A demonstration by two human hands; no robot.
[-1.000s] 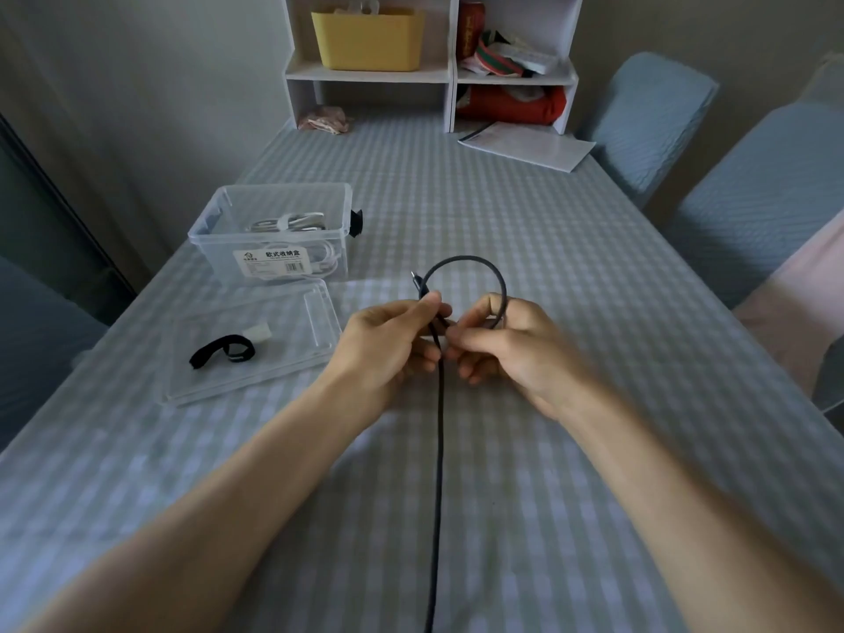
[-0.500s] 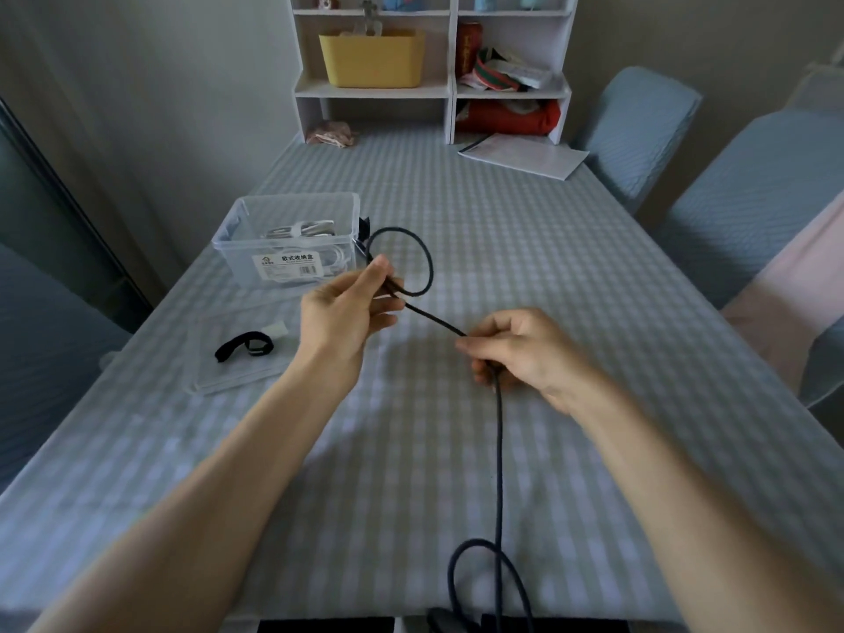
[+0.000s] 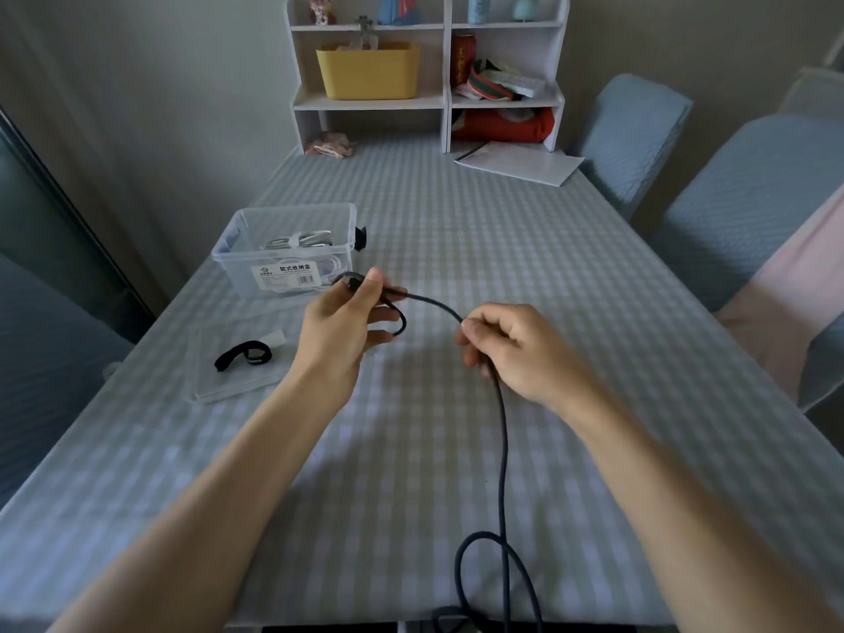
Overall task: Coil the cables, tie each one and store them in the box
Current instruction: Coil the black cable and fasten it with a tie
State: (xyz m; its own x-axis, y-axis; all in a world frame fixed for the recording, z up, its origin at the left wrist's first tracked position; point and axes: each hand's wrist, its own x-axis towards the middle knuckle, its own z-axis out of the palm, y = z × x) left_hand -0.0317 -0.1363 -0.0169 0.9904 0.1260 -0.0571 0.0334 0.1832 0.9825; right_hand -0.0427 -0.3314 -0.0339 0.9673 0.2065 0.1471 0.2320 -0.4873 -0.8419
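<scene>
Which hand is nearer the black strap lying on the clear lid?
Left. The left hand, gripping the black cable, is just right of the black strap on the lid; the right hand, also holding the cable, is farther right.

dark braided cable (image 3: pixel 503 454): near end cut off by bottom edge | its small loop partly hidden behind left hand (image 3: pixel 343 323) | stretch inside right hand (image 3: pixel 516 347) hidden | clear plastic box (image 3: pixel 246 262): white contents indistinct
</scene>
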